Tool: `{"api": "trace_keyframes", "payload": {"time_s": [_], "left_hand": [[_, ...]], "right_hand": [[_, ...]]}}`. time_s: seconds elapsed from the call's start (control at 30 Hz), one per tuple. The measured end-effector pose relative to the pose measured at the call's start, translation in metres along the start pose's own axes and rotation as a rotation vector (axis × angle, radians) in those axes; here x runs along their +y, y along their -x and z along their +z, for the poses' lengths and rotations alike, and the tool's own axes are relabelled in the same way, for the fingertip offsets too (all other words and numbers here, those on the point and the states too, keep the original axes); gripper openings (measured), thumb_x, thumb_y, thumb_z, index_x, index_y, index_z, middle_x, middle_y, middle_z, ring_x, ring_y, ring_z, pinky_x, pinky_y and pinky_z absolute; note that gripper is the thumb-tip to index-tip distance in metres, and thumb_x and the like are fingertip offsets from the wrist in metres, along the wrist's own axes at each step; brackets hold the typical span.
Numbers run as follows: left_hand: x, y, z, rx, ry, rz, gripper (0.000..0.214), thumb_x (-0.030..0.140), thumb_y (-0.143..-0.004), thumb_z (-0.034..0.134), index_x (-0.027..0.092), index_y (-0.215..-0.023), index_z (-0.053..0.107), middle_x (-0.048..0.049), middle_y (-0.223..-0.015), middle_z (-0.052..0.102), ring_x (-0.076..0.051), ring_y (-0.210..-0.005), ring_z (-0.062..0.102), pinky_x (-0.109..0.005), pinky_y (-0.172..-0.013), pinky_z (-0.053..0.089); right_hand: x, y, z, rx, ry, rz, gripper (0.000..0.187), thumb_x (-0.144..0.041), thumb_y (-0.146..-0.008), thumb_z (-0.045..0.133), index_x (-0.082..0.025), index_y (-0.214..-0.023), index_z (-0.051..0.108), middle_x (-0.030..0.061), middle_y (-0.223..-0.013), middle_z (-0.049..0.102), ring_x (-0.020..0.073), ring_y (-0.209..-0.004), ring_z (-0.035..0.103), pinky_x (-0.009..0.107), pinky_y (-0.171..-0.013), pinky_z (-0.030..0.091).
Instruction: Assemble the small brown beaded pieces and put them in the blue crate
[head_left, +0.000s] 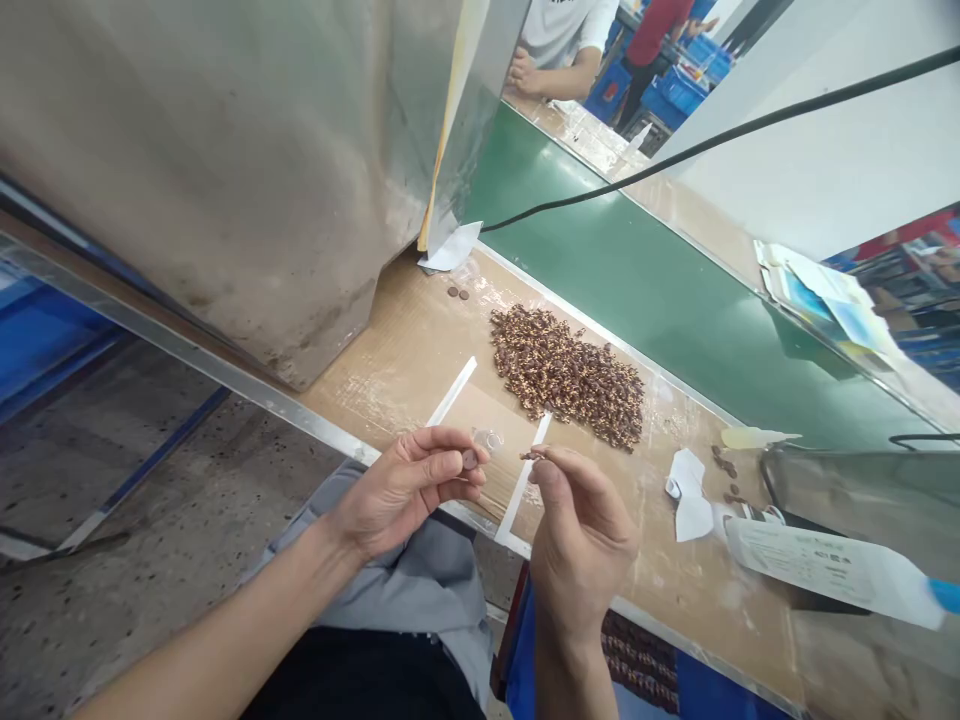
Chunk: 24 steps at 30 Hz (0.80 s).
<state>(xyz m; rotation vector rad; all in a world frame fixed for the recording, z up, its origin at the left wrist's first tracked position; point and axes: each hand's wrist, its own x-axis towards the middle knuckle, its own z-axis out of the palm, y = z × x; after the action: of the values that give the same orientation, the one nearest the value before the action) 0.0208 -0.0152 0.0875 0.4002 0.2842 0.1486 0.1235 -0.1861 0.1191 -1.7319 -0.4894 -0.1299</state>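
Brown disc [469,459]: located above the near edge of the cardboard-covered worktop [390,340], gripped between the thumb and fingers of the left hand [401,490]. The right hand [581,520] grips a small brown and gold-coloured part [531,456] between thumb and forefinger. The two hands are near each other; the disc and the part are apart. A transparent round item [489,440] appears between the hands; its support cannot be determined.

A pile of small brown and gold-coloured pieces [566,375] lies on the worktop beyond the hands, beside the green belt [622,260]. Two loose brown discs [453,292] lie near a folded white paper [454,247]. To the right, a white bottle [829,565] lies on its side near a crumpled tissue [690,495].
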Motion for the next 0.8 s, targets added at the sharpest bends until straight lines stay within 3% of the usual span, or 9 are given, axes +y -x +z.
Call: {"api": "trace_keyframes", "payload": {"time_s": [0.17, 0.3, 0.43, 0.57, 0.8], "left_hand": [[-0.005, 0.001, 0.004, -0.003, -0.006, -0.046, 0.021, 0.026, -0.089, 0.112, 0.02, -0.103, 0.097, -0.0077, -0.114, 0.096, -0.016, -0.094, 0.092, -0.019, -0.091, 0.075], [-0.011, 0.002, 0.005, 0.002, -0.007, -0.066, 0.022, 0.029, -0.087, 0.113, 0.02, -0.1, 0.098, -0.0077, -0.104, 0.095, -0.017, -0.091, 0.092, -0.018, -0.082, 0.074], [-0.015, 0.002, 0.009, 0.021, -0.023, -0.06, 0.028, 0.035, -0.084, 0.116, 0.019, -0.1, 0.098, -0.0073, -0.096, 0.094, -0.018, -0.09, 0.091, -0.017, -0.077, 0.072], [-0.017, 0.001, 0.015, 0.039, -0.054, -0.028, 0.031, 0.038, -0.082, 0.117, 0.018, -0.096, 0.098, -0.0072, -0.09, 0.093, -0.017, -0.085, 0.089, -0.015, -0.075, 0.071], [-0.016, 0.001, 0.019, 0.041, -0.077, -0.02, 0.032, 0.042, -0.08, 0.118, 0.019, -0.091, 0.098, -0.0075, -0.085, 0.091, -0.017, -0.077, 0.087, -0.019, -0.076, 0.073]], "right_hand": [[-0.006, 0.006, 0.003, -0.066, -0.194, 0.116, 0.01, -0.033, -0.108, 0.094, -0.027, -0.115, 0.092, 0.0067, -0.111, 0.09, 0.024, -0.094, 0.086, 0.039, -0.09, 0.074], [-0.007, 0.008, 0.004, -0.133, -0.351, 0.178, 0.007, -0.028, -0.108, 0.094, -0.029, -0.115, 0.093, 0.0052, -0.113, 0.09, 0.0214, -0.096, 0.086, 0.036, -0.091, 0.074], [-0.011, 0.009, 0.007, -0.155, -0.459, 0.22, 0.009, -0.025, -0.108, 0.093, -0.031, -0.115, 0.094, 0.0034, -0.111, 0.09, 0.0181, -0.089, 0.084, 0.03, -0.083, 0.073], [-0.014, 0.009, 0.01, -0.138, -0.46, 0.23, 0.005, -0.028, -0.106, 0.093, -0.028, -0.111, 0.093, 0.0049, -0.107, 0.089, 0.018, -0.079, 0.081, 0.032, -0.077, 0.073], [-0.015, 0.011, 0.012, -0.142, -0.424, 0.246, 0.006, -0.03, -0.106, 0.092, -0.026, -0.11, 0.092, 0.0064, -0.106, 0.09, 0.0215, -0.085, 0.084, 0.034, -0.077, 0.074]]}}
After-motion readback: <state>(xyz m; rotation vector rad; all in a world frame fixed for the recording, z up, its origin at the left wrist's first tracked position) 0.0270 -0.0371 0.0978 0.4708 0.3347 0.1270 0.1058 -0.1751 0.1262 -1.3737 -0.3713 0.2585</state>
